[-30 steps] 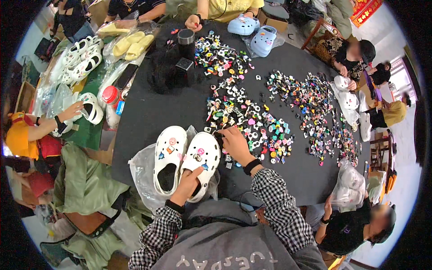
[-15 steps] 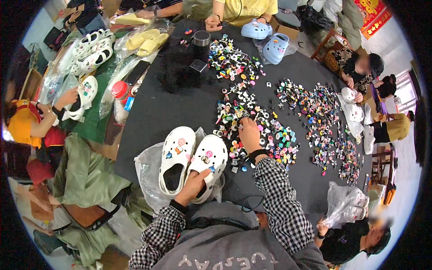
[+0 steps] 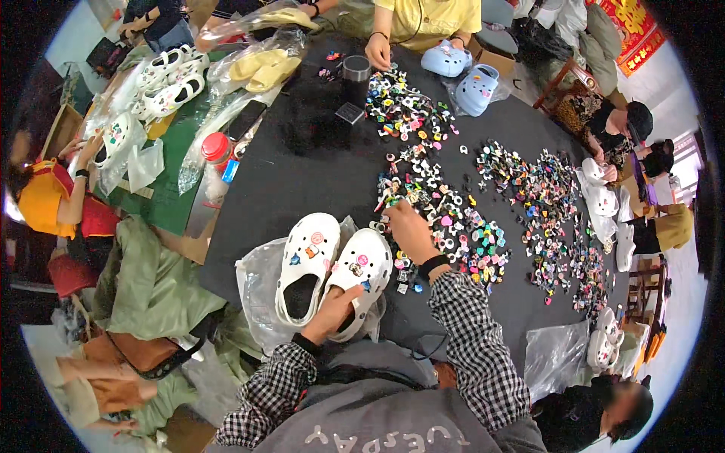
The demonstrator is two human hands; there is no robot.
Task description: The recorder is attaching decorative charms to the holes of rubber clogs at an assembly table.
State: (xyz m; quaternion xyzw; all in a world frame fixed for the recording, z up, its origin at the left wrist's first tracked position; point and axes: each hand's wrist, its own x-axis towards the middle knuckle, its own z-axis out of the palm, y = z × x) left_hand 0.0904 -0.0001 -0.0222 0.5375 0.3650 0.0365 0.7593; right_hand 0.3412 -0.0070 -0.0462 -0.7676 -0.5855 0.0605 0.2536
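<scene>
Two white clogs [image 3: 332, 272], right hand [image 3: 408, 230] picking charms [image 3: 453, 226]

The person wore black-and-white checked sleeves, a grey lettered vest, and a black wristband [image 3: 433, 265].

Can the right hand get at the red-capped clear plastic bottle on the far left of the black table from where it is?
Probably not without leaning: the right hand is among the small coloured charms, and the red-capped bottle stands well across the black table, beyond the white clogs.
</scene>
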